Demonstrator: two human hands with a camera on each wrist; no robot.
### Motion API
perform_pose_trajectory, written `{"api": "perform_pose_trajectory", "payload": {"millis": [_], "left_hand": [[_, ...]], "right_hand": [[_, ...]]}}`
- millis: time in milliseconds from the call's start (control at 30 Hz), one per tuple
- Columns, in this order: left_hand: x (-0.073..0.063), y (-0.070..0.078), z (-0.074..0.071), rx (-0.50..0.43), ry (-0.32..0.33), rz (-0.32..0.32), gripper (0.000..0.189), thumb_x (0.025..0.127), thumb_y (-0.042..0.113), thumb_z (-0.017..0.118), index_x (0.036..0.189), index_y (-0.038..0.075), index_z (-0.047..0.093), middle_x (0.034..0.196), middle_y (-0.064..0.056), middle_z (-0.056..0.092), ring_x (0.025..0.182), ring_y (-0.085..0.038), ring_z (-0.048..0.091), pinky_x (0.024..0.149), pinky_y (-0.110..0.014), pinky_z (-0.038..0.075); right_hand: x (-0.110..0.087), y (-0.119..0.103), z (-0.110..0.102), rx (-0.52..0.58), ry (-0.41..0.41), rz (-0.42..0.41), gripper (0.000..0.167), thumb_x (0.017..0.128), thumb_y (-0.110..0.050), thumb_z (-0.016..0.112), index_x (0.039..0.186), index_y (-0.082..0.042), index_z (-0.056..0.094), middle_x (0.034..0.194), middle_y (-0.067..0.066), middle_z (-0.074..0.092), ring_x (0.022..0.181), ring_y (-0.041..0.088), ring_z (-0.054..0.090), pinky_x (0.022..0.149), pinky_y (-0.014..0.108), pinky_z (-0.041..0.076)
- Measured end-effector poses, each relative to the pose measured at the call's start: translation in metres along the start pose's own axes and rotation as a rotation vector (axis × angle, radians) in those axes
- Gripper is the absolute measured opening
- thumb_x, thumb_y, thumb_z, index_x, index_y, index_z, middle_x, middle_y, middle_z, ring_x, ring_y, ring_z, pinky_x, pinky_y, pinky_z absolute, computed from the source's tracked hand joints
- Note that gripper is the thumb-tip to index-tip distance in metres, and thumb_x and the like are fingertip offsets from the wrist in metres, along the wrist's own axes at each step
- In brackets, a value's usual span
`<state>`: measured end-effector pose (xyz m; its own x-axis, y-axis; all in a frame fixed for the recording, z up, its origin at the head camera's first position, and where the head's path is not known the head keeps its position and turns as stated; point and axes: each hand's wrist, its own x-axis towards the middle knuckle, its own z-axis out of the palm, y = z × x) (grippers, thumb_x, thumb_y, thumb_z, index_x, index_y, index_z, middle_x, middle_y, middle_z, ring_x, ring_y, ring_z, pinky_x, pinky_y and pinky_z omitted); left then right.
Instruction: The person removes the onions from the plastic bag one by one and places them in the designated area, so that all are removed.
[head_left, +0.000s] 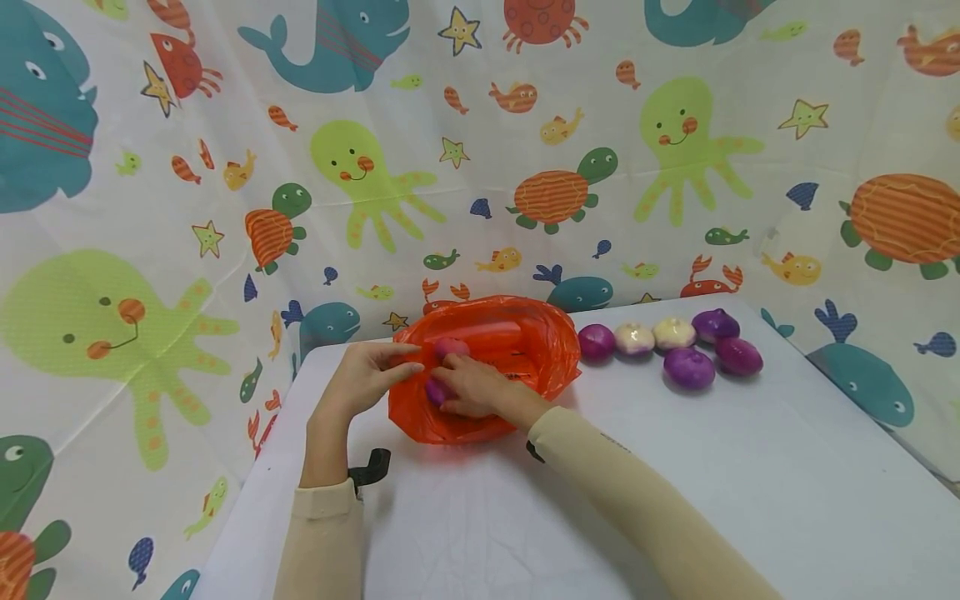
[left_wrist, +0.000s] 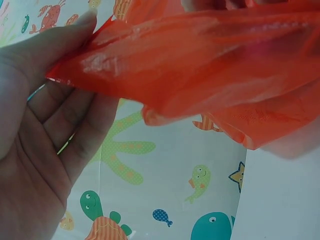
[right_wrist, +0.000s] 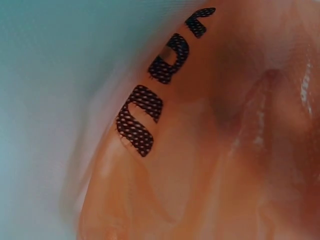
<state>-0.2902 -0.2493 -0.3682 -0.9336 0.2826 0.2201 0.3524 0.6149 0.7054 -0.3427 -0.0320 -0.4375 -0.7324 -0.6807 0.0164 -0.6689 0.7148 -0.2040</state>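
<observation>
A red plastic bag [head_left: 558, 354] stands on the table with its mouth wide open. My right hand [head_left: 476, 387] reaches into it, fingers and thumb around a purple onion [head_left: 437, 392]. Another onion, pinkish [head_left: 452, 348], lies in the bag just beyond those fingers. My left hand [head_left: 367, 375] is at the bag's left rim, fingers and thumb extended and apart. In the left wrist view the bag's edge [left_wrist: 100, 70] lies between the thumb and fingers of that hand. The right wrist view is filled by blurred bag plastic [right_wrist: 185, 185] with dark printed letters; the right hand is hidden there.
Right of the bag are several onions: purple ones [head_left: 689, 369] and two white ones [head_left: 635, 339]. They rest on the white table [head_left: 675, 483]. A curtain printed with sea animals [head_left: 480, 108] hangs behind and to the left.
</observation>
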Motion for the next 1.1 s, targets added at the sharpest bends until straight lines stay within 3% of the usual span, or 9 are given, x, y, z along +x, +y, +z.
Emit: {"api": "perform_pose_trajectory", "payload": {"millis": [233,400,600,767,933,1100], "left_hand": [[0.0,0.0,0.0,-0.008,-0.002,-0.002,0.037,0.095,0.032,0.078,0.128,0.015,0.076,0.116,-0.006,0.077,0.1,-0.024,0.075,0.085,-0.039,0.064],[0.0,-0.001,0.0,-0.008,0.0,-0.005,0.037,0.095,0.032,0.077,0.129,0.016,0.076,0.117,-0.006,0.076,0.101,-0.024,0.075,0.086,-0.039,0.064],[-0.001,0.0,0.0,-0.011,-0.001,-0.007,0.038,0.095,0.032,0.077,0.129,0.015,0.075,0.116,-0.006,0.077,0.101,-0.024,0.075,0.085,-0.038,0.065],[0.0,0.001,0.0,-0.011,-0.002,-0.014,0.036,0.095,0.033,0.077,0.128,0.019,0.076,0.114,-0.005,0.077,0.099,-0.023,0.074,0.084,-0.037,0.065],[0.0,0.0,0.0,-0.016,-0.004,-0.015,0.033,0.095,0.032,0.078,0.127,0.023,0.077,0.113,-0.004,0.077,0.097,-0.022,0.074,0.083,-0.036,0.065],[0.0,-0.001,0.001,0.0,0.002,0.003,0.034,0.095,0.03,0.078,0.127,0.017,0.077,0.109,-0.004,0.078,0.094,-0.021,0.073,0.082,-0.033,0.064]], "right_hand": [[-0.002,-0.001,0.001,0.049,-0.049,0.027,0.07,0.097,-0.046,0.071,0.154,-0.026,0.035,0.135,0.003,0.058,0.123,0.021,0.061,0.111,0.045,0.053],[-0.004,-0.002,0.002,0.106,-0.021,0.037,0.076,0.09,-0.041,0.081,0.152,-0.027,0.039,0.135,0.002,0.05,0.123,0.02,0.058,0.108,0.043,0.054],[-0.012,-0.004,-0.007,0.169,0.042,0.045,0.081,0.084,-0.032,0.088,0.153,-0.027,0.045,0.143,0.002,0.044,0.13,0.022,0.054,0.107,0.044,0.055],[-0.025,-0.002,-0.018,0.195,0.096,0.026,0.078,0.081,-0.03,0.089,0.149,-0.029,0.05,0.143,-0.001,0.045,0.128,0.019,0.05,0.097,0.039,0.059],[-0.043,0.006,-0.026,0.248,0.198,0.004,0.074,0.078,-0.027,0.09,0.143,-0.028,0.054,0.137,-0.003,0.047,0.124,0.016,0.047,0.091,0.033,0.059],[-0.06,0.014,-0.033,0.249,0.298,-0.009,0.072,0.079,-0.029,0.089,0.142,-0.033,0.055,0.137,-0.004,0.048,0.121,0.014,0.05,0.091,0.031,0.058]]}}
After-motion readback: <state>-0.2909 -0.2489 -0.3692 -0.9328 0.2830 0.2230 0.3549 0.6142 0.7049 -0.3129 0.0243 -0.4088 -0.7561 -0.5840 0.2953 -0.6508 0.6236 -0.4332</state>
